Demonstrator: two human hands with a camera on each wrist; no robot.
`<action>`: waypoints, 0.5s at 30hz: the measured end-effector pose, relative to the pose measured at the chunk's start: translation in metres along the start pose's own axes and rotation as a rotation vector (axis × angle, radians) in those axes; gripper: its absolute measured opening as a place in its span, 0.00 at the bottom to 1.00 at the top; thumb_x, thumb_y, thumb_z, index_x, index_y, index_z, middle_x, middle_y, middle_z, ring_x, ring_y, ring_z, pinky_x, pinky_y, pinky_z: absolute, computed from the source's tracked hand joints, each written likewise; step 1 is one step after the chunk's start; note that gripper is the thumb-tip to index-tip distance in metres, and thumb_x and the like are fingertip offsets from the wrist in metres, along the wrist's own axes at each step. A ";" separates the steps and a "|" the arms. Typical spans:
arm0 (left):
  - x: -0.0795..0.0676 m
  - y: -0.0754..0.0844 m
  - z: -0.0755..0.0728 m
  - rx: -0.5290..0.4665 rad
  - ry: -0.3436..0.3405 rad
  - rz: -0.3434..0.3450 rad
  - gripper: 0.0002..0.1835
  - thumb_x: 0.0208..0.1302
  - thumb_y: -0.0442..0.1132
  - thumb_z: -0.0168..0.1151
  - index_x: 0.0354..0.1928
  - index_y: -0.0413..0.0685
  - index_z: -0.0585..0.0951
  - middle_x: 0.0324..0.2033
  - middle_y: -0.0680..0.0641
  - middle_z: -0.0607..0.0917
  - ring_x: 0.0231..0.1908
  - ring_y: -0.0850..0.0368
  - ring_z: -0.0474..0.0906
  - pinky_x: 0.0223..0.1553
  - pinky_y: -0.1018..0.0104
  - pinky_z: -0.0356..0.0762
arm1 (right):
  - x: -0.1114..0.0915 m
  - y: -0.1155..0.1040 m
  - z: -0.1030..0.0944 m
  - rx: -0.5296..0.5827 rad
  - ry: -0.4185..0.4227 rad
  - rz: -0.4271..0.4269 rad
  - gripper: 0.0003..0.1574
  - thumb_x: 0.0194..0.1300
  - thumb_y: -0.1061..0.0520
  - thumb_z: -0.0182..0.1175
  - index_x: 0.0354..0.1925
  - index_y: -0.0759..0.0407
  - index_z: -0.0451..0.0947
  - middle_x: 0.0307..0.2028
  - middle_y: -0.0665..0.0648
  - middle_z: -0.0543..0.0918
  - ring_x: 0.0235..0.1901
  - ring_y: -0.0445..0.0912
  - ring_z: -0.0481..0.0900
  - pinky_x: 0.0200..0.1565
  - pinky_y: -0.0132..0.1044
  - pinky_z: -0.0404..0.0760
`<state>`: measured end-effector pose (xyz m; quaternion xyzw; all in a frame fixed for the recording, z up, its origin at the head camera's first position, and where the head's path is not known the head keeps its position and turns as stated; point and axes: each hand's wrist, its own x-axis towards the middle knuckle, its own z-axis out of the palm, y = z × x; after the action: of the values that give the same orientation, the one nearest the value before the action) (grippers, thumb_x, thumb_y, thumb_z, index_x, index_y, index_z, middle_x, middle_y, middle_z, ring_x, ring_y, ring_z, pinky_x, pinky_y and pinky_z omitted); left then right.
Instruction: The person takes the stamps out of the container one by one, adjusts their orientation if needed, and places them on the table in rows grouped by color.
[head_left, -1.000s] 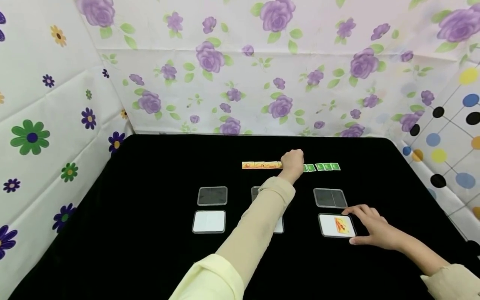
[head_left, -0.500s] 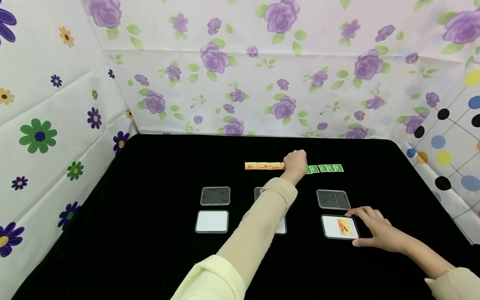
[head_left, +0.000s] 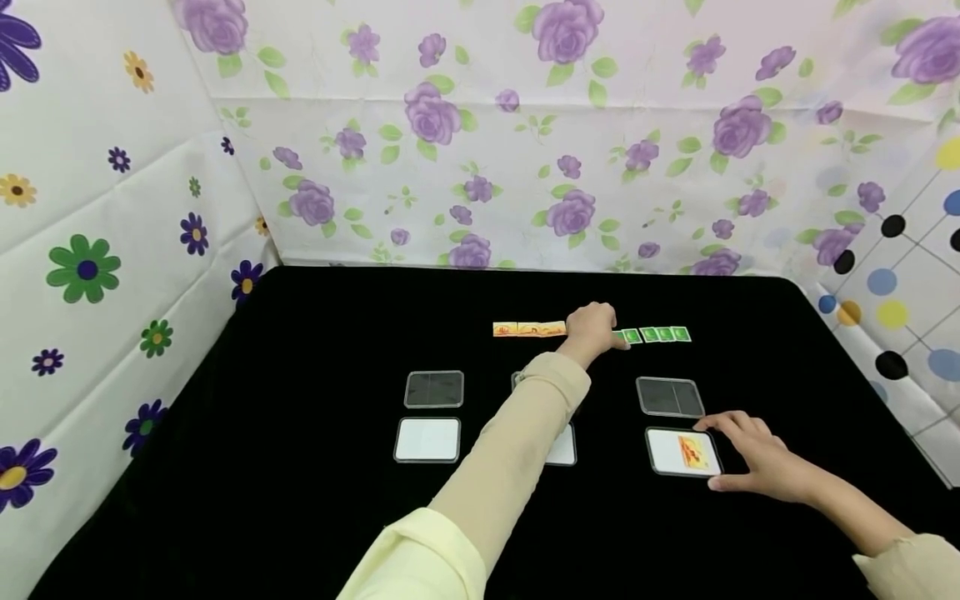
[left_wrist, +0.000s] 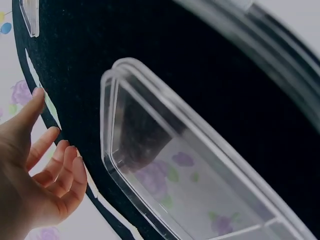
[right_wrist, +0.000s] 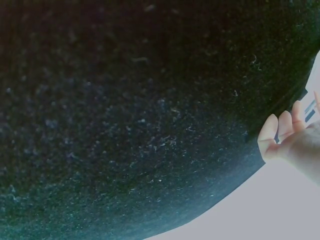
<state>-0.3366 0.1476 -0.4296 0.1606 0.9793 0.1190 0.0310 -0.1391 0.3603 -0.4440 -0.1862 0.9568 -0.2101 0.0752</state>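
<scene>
In the head view, my left hand [head_left: 591, 327] reaches across to the far row of small cards, between the orange-yellow cards [head_left: 525, 329] and the green cards [head_left: 663, 334]. Its thumb points out toward the green ones, and the left wrist view shows loosely bent fingers [left_wrist: 62, 170] with nothing between them and the thumb. My right hand [head_left: 757, 458] holds the right end of a white-backed clear card case [head_left: 662, 452], index finger at the far corner and thumb at the near one. An orange card [head_left: 693, 452] lies in that case's right half.
Behind the right case lies a clear lid [head_left: 670, 397]. At left are another clear lid [head_left: 434, 389] and a white-backed case [head_left: 427, 439]. My left sleeve [head_left: 510, 450] covers part of the middle case [head_left: 563, 447]. Flowered cloth walls [head_left: 337, 125] bound the black table.
My left hand has stayed at the card row; its thumb now spreads out to the right over the green cards, while before it looked closed. My right hand keeps its place.
</scene>
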 end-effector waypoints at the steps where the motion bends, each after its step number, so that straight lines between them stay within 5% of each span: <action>1: 0.000 0.000 0.000 0.004 -0.003 0.003 0.19 0.47 0.63 0.69 0.35 0.62 0.80 0.37 0.61 0.82 0.35 0.63 0.79 0.32 0.67 0.76 | 0.000 0.000 0.000 -0.001 0.002 0.000 0.43 0.47 0.43 0.72 0.57 0.53 0.64 0.55 0.68 0.67 0.48 0.61 0.65 0.37 0.58 0.69; 6: 0.000 0.001 -0.002 0.027 0.003 0.010 0.15 0.50 0.60 0.69 0.29 0.61 0.78 0.32 0.61 0.81 0.34 0.63 0.78 0.30 0.67 0.75 | 0.000 -0.001 0.000 0.001 0.002 -0.012 0.43 0.47 0.44 0.72 0.57 0.53 0.64 0.55 0.68 0.67 0.48 0.61 0.66 0.37 0.58 0.69; 11: -0.001 0.003 -0.003 0.040 0.012 0.020 0.25 0.52 0.59 0.68 0.15 0.56 0.66 0.17 0.59 0.70 0.23 0.64 0.70 0.24 0.68 0.68 | 0.000 -0.001 0.000 0.004 -0.002 -0.006 0.44 0.46 0.44 0.73 0.57 0.54 0.64 0.56 0.68 0.67 0.48 0.61 0.65 0.37 0.59 0.69; 15: -0.001 0.003 -0.003 0.039 0.025 0.026 0.22 0.52 0.58 0.68 0.15 0.57 0.70 0.19 0.60 0.75 0.25 0.64 0.73 0.25 0.68 0.71 | 0.000 -0.001 -0.001 0.010 -0.007 0.005 0.44 0.47 0.44 0.72 0.57 0.53 0.64 0.56 0.68 0.66 0.49 0.61 0.65 0.37 0.59 0.68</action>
<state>-0.3350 0.1495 -0.4257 0.1724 0.9796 0.1021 0.0141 -0.1389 0.3599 -0.4431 -0.1843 0.9560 -0.2138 0.0801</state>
